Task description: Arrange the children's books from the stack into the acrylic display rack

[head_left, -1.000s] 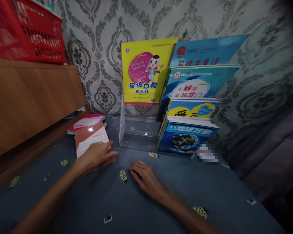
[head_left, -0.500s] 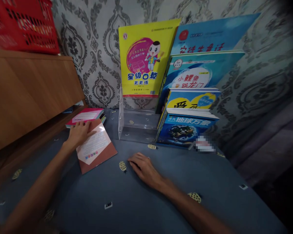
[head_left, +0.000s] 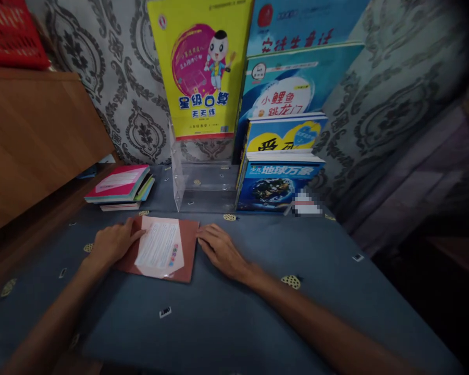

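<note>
A brown book point(head_left: 185, 255) with a pale printed panel lies turned sideways on the blue tablecloth in front of me. My left hand point(head_left: 113, 242) grips its left edge, the thumb on the cover and the other fingers at the far edge, partly hidden. At the opposite side, my right hand point(head_left: 222, 252) has its fingertips closed at the book's upper right edge. Beyond my left hand sits a stack of small books point(head_left: 117, 183), with a pink one on top.
A clear acrylic stand point(head_left: 209, 200) holds a yellow workbook point(head_left: 199, 67) at the left and several blue books point(head_left: 277, 182) in tiers at the right. A wooden cabinet point(head_left: 35, 151) with a red basket point(head_left: 13, 36) on it borders the left side. Patterned wallpaper covers the wall behind.
The brown book has come away from the stack towards me and turned sideways, drawn by my left hand. My right hand now meets its right edge. The view has shifted.
</note>
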`<control>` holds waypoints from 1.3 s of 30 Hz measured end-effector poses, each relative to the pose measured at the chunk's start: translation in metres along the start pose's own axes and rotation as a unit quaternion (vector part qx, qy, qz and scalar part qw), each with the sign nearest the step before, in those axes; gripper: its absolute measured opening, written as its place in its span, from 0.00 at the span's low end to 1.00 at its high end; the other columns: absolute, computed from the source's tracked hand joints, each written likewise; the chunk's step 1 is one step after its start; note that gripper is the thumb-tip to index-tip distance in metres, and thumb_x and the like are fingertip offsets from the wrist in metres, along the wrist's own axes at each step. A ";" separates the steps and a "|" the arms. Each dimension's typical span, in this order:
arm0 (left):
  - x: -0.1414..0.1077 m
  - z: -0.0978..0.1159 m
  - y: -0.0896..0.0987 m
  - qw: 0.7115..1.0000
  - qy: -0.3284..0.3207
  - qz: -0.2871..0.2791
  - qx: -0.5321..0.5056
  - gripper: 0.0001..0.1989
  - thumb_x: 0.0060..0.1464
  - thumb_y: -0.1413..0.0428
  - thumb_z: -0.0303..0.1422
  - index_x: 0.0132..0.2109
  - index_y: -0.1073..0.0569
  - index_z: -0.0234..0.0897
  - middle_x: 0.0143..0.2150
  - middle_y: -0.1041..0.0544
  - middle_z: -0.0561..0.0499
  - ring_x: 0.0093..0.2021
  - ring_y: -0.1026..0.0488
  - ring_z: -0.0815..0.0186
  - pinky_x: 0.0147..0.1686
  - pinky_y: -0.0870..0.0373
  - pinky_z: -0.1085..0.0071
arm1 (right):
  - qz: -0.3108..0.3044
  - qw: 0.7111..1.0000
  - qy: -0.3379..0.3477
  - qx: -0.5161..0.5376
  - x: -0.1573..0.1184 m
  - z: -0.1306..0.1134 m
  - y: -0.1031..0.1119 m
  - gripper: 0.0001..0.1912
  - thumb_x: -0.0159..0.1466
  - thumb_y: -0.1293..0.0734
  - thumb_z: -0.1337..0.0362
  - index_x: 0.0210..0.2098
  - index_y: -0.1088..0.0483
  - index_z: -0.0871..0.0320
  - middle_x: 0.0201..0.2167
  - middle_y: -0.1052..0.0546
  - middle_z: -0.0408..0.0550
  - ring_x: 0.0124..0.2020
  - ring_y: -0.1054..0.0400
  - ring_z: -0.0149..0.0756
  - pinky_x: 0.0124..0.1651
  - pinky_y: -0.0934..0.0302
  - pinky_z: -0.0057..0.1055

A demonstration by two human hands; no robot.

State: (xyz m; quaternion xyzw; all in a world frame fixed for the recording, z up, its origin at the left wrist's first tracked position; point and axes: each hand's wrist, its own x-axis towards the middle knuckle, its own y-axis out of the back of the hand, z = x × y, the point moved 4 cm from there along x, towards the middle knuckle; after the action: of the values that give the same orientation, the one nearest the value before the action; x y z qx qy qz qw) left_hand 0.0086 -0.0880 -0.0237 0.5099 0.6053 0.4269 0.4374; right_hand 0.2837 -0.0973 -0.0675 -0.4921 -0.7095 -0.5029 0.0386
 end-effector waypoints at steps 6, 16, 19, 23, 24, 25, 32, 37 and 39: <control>-0.015 0.039 0.007 0.999 -0.048 -0.015 -0.013 0.25 0.68 0.61 0.46 0.62 0.36 0.36 0.44 0.19 0.35 0.45 0.21 0.42 0.40 0.27 0.52 | 0.036 0.999 0.001 -0.002 -0.004 0.003 0.007 0.11 0.72 0.41 0.68 0.45 0.27 0.60 0.44 0.22 0.54 0.47 0.30 0.41 0.53 0.35 0.42; -0.027 0.102 0.018 0.986 -0.163 -0.012 -0.009 0.21 0.69 0.59 0.44 0.57 0.34 0.36 0.44 0.19 0.40 0.43 0.20 0.48 0.37 0.28 0.59 | -0.081 0.992 0.002 -0.093 -0.048 0.000 0.040 0.11 0.72 0.40 0.68 0.40 0.26 0.59 0.41 0.22 0.53 0.45 0.31 0.41 0.50 0.35 0.40; -0.034 0.125 0.019 0.976 -0.212 -0.012 -0.035 0.20 0.69 0.58 0.45 0.56 0.34 0.36 0.44 0.19 0.41 0.41 0.20 0.50 0.36 0.28 0.60 | -0.078 0.991 -0.018 -0.103 -0.061 0.008 0.060 0.13 0.72 0.42 0.68 0.39 0.26 0.60 0.37 0.22 0.53 0.41 0.31 0.41 0.46 0.34 0.38; -0.048 0.165 0.027 0.956 -0.287 0.006 -0.062 0.19 0.68 0.56 0.45 0.55 0.33 0.39 0.49 0.21 0.43 0.43 0.21 0.55 0.38 0.28 0.63 | -0.058 0.988 -0.059 -0.128 -0.072 0.022 0.081 0.14 0.73 0.42 0.67 0.39 0.26 0.59 0.36 0.23 0.52 0.41 0.31 0.42 0.46 0.34 0.40; -0.052 0.176 0.029 0.951 -0.302 0.009 -0.057 0.18 0.68 0.56 0.45 0.54 0.32 0.38 0.49 0.21 0.42 0.44 0.22 0.54 0.38 0.27 0.62 | -0.059 0.987 -0.065 -0.137 -0.073 0.024 0.084 0.14 0.72 0.42 0.67 0.39 0.25 0.59 0.37 0.23 0.52 0.42 0.31 0.42 0.47 0.34 0.41; -0.055 0.187 0.031 0.947 -0.316 0.016 -0.049 0.18 0.68 0.56 0.44 0.54 0.31 0.37 0.49 0.22 0.41 0.45 0.22 0.53 0.39 0.27 0.61 | -0.063 0.985 -0.068 -0.147 -0.075 0.026 0.086 0.13 0.72 0.42 0.68 0.39 0.25 0.59 0.38 0.23 0.53 0.43 0.31 0.42 0.49 0.34 0.42; -0.066 0.248 0.025 0.890 -0.423 0.136 -0.100 0.21 0.69 0.55 0.40 0.62 0.34 0.35 0.65 0.32 0.38 0.66 0.38 0.51 0.65 0.43 0.49 | -0.092 0.971 -0.096 -0.199 -0.089 0.030 0.090 0.16 0.72 0.40 0.65 0.56 0.30 0.61 0.57 0.26 0.59 0.61 0.35 0.49 0.63 0.41 0.52; -0.058 0.244 0.005 0.888 -0.421 0.104 -0.152 0.26 0.69 0.58 0.47 0.68 0.40 0.41 0.73 0.42 0.43 0.73 0.49 0.55 0.70 0.54 0.47 | -0.091 0.949 -0.173 -0.248 -0.099 0.047 0.103 0.22 0.71 0.39 0.62 0.62 0.34 0.65 0.63 0.31 0.65 0.66 0.39 0.55 0.66 0.47 0.58; -0.056 0.239 0.002 0.893 -0.410 0.099 -0.158 0.29 0.68 0.57 0.49 0.69 0.41 0.40 0.74 0.44 0.43 0.74 0.51 0.54 0.70 0.55 0.46 | -0.090 0.939 -0.206 -0.260 -0.103 0.056 0.109 0.23 0.71 0.39 0.61 0.62 0.34 0.66 0.64 0.32 0.66 0.66 0.39 0.56 0.66 0.47 0.59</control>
State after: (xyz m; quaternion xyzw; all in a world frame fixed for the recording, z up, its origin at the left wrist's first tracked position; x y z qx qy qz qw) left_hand 0.2449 -0.1265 -0.0772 0.6217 0.2430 0.3108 0.6767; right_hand 0.4409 -0.1219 -0.0779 -0.5122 -0.5878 -0.5586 -0.2831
